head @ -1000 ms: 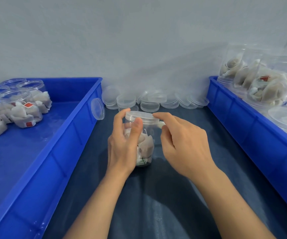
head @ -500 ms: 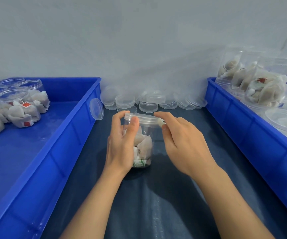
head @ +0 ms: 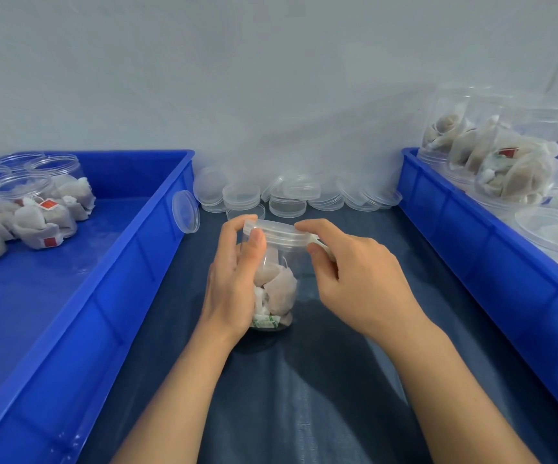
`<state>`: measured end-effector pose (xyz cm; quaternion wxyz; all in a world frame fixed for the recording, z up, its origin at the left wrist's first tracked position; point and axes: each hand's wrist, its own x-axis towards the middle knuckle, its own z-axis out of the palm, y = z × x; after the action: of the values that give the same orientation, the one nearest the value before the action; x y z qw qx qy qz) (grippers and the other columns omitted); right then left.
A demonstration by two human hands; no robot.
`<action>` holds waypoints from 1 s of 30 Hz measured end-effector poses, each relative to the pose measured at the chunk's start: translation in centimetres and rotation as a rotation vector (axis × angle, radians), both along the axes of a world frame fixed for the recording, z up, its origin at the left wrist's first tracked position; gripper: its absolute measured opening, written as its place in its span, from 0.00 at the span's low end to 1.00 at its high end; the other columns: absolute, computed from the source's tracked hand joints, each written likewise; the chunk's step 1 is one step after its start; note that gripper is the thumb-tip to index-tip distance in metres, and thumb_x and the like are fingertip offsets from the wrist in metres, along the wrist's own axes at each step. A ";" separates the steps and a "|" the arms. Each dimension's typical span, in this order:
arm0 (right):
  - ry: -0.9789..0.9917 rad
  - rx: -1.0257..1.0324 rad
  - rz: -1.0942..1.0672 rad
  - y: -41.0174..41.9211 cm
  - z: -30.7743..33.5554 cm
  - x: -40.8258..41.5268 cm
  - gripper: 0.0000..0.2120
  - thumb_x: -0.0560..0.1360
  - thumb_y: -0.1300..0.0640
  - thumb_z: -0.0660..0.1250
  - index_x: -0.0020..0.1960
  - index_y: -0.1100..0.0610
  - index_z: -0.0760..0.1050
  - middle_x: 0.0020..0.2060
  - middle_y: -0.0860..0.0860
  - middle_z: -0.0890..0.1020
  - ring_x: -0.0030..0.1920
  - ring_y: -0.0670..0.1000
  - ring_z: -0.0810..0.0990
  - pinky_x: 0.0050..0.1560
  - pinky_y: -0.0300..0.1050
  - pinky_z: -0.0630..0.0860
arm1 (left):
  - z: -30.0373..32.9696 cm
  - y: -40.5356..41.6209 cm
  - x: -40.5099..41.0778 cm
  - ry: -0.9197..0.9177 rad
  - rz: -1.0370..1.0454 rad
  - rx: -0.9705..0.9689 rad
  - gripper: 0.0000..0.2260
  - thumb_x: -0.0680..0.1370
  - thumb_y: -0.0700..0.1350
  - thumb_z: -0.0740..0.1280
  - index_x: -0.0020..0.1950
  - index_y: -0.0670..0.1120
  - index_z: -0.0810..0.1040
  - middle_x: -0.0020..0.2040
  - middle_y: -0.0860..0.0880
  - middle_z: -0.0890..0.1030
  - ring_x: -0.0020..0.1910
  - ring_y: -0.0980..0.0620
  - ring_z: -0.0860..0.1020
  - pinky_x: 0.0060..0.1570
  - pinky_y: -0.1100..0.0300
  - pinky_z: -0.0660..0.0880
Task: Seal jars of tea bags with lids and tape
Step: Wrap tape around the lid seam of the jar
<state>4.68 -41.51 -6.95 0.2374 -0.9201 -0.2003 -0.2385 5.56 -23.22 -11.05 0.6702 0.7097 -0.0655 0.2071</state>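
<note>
The left hand point(head: 234, 279) has its fingers wrapped round the jar point(head: 272, 279) on the dark mat point(head: 304, 396); the right hand point(head: 354, 276) pinches the lid point(head: 275, 233). The jar looks light, thin-walled and slippery, best gripped at its stiffer rim.

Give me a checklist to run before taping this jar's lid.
1. Lid on the jar: ok.
2. Lid fully seated all round: cannot tell, fingers cover part of the rim.
3. Jar upright on the dark mat: ok.
4. Left hand steadies the jar: ok.
5. Right hand pinches a strip at the lid's edge: ok; whether it is tape, cannot tell.
</note>
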 end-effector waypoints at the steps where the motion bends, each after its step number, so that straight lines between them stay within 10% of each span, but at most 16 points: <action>1: 0.010 0.002 -0.002 -0.1 0.0 0.0 0.17 0.83 0.53 0.61 0.69 0.39 0.72 0.25 0.43 0.66 0.32 0.53 0.69 0.36 0.51 0.74 | -0.1 0.0 0.0 0.001 0.001 0.020 0.23 0.79 0.74 0.61 0.65 0.62 0.77 0.52 0.55 0.83 0.56 0.49 0.81 0.65 0.35 0.75; 8: 0.040 0.145 0.047 -0.2 -0.1 0.1 0.15 0.82 0.55 0.64 0.66 0.43 0.78 0.23 0.45 0.68 0.28 0.53 0.67 0.36 0.50 0.73 | -0.4 0.4 0.0 0.025 0.076 0.138 0.21 0.84 0.66 0.53 0.71 0.64 0.76 0.63 0.60 0.83 0.66 0.57 0.79 0.70 0.46 0.73; 12: 0.066 0.204 0.067 -0.1 0.0 -0.1 0.13 0.82 0.54 0.65 0.64 0.43 0.79 0.25 0.42 0.72 0.29 0.52 0.69 0.37 0.49 0.73 | 0.2 -0.5 -0.9 -0.131 0.425 0.189 0.18 0.84 0.60 0.60 0.67 0.52 0.79 0.55 0.60 0.83 0.53 0.66 0.81 0.51 0.72 0.74; 16: 0.077 0.234 0.060 0.0 -0.1 -0.2 0.11 0.81 0.53 0.66 0.63 0.44 0.80 0.25 0.39 0.73 0.29 0.50 0.70 0.39 0.50 0.77 | 0.6 -1.9 -2.3 -0.183 0.526 0.274 0.13 0.84 0.59 0.59 0.63 0.55 0.76 0.53 0.64 0.82 0.53 0.66 0.80 0.50 0.61 0.77; 21: 0.130 0.227 0.004 -0.4 0.0 0.3 0.11 0.82 0.50 0.64 0.63 0.45 0.80 0.28 0.31 0.74 0.32 0.48 0.70 0.44 0.53 0.77 | 0.4 -3.0 -2.7 -0.082 0.332 0.588 0.37 0.78 0.66 0.66 0.82 0.51 0.63 0.77 0.55 0.72 0.74 0.55 0.72 0.65 0.58 0.71; 30: 0.296 0.351 0.095 -0.7 0.4 0.0 0.19 0.82 0.53 0.60 0.70 0.39 0.75 0.27 0.51 0.77 0.32 0.52 0.75 0.45 0.50 0.78 | -0.4 -2.4 -1.9 -0.074 0.358 0.644 0.44 0.74 0.59 0.78 0.81 0.54 0.56 0.78 0.53 0.71 0.74 0.48 0.74 0.59 0.54 0.72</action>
<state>4.69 -42.17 -6.51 0.4316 -0.8792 -0.1616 -0.1207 3.63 -25.64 -11.43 0.3630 0.8764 -0.0264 0.3152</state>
